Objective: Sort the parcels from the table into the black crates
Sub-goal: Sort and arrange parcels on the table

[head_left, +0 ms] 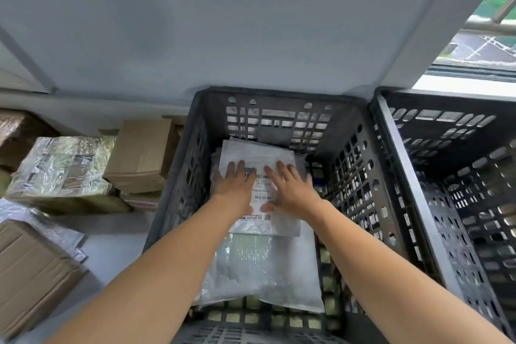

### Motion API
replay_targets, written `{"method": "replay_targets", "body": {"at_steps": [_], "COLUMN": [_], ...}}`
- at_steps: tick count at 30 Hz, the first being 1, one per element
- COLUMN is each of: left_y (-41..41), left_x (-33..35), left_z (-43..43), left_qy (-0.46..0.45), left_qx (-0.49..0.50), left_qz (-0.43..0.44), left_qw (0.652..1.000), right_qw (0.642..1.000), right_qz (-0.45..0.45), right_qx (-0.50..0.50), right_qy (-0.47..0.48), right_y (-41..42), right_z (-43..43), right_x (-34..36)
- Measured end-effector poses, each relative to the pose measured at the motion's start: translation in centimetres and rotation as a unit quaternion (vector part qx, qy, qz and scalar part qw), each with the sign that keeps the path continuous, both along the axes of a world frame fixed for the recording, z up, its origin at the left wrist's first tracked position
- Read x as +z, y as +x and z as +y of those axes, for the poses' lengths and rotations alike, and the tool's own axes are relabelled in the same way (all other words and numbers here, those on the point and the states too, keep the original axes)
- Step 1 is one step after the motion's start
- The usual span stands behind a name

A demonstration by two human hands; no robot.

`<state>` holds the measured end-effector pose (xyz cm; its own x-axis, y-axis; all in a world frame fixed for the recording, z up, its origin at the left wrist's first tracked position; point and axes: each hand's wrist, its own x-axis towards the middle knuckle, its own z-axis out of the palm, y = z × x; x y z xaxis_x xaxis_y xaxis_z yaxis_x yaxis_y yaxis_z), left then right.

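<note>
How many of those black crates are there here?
2. The middle crate holds parcels; the left hand and right hand lie flat on the top parcel. The right crate stands beside it, partly cut off. Others may be outside the picture.

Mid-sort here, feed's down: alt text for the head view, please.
The left hand and right hand press flat on a white labelled parcel lying on a bubble-wrap parcel inside a black crate. A second black crate stands to its right; cardboard boxes and a plastic-wrapped parcel sit to its left.
</note>
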<state>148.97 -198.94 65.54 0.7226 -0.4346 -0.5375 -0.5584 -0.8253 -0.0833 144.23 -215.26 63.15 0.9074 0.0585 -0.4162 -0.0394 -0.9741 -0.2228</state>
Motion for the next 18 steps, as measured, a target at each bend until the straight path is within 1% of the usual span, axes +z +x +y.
{"method": "replay_targets", "body": {"at_steps": [4, 9, 12, 15, 18], "left_y": [-1.3, -1.7, -1.8, -1.9, -2.0], "left_x": [-0.5, -0.7, 1.0, 4.3, 8.1], "left_z": [1.5, 1.0, 0.1, -0.2, 1.0], "left_qy": [-0.003, 0.026, 0.023, -0.016, -0.046], "left_qx": [0.005, 0.014, 0.01, 0.018, 0.003], "left_qz": [0.057, 0.056, 0.028, -0.011, -0.084], "left_qw": [0.998, 0.998, 0.999, 1.0, 0.995], "right_qw": [0.998, 0.996, 0.995, 0.998, 0.997], "right_qz": [0.057, 0.074, 0.076, 0.024, -0.054], "right_qx": [0.028, 0.044, 0.044, 0.01, -0.02], "right_qy": [0.015, -0.023, -0.051, -0.051, -0.051], "right_y": [-0.3, 0.1, 0.6, 0.9, 0.9], "right_z": [0.3, 0.6, 0.9, 0.8, 1.0], "right_x": [0.1, -0.6, 0.7, 3.5, 7.5]}}
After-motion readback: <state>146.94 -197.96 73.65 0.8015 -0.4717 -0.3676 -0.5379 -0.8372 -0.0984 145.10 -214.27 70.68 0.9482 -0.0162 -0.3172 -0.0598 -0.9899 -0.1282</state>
